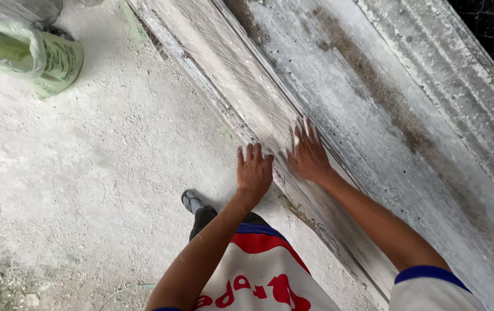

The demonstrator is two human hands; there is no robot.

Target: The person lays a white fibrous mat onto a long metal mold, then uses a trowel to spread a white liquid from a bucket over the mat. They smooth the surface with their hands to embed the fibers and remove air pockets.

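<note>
A long white plaster moulding (241,86) lies along the near edge of a dusty grey work table (373,109). My left hand (254,170) rests flat on the moulding's near edge, fingers apart and pointing away from me. My right hand (308,152) lies flat on the moulding's upper face beside it, fingers together, smeared with white plaster. Both hands press on the surface and hold nothing. The two hands are about a hand's width apart.
A pale green sack (31,55) stands open on the white dusty floor (85,173) at the upper left. A second ridged moulding (460,75) runs along the table's far side. My foot in a sandal (191,201) is below the table edge.
</note>
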